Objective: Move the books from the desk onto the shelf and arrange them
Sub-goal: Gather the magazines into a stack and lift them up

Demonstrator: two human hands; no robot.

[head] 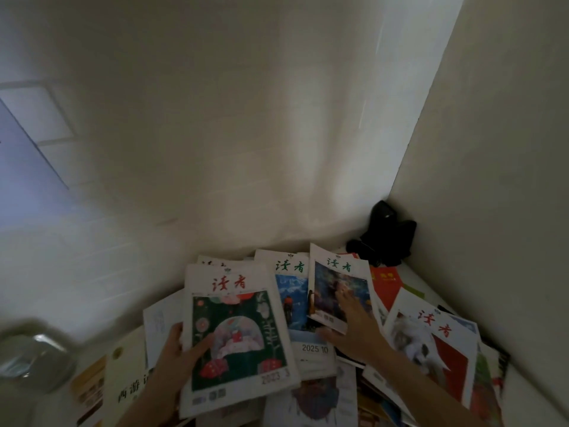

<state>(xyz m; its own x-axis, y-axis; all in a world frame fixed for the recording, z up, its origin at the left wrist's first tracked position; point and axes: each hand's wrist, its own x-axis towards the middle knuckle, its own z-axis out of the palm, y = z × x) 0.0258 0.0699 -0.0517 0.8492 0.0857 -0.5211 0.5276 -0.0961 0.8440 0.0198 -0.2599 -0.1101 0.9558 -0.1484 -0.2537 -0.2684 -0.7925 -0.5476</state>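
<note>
At the far left a blurred, shiny glass-like object sits near the desk edge, close enough that a careless elbow could knock it. Your left hand grips the white magazine with the dark green floral cover by its left edge, thumb curled over the front; that thin, floppy paper may sag and slip as you lift it. Just right, the white magazine with the blue mountain cover lies half buried beneath its neighbours. Your right hand pinches the lower edge of the white magazine with the dark blue painted cover, which tilts up off the heap. Pulling it could drag the loose pile, including the white magazine with the red and white cover, sliding across the desk. No shelf is visible.
</note>
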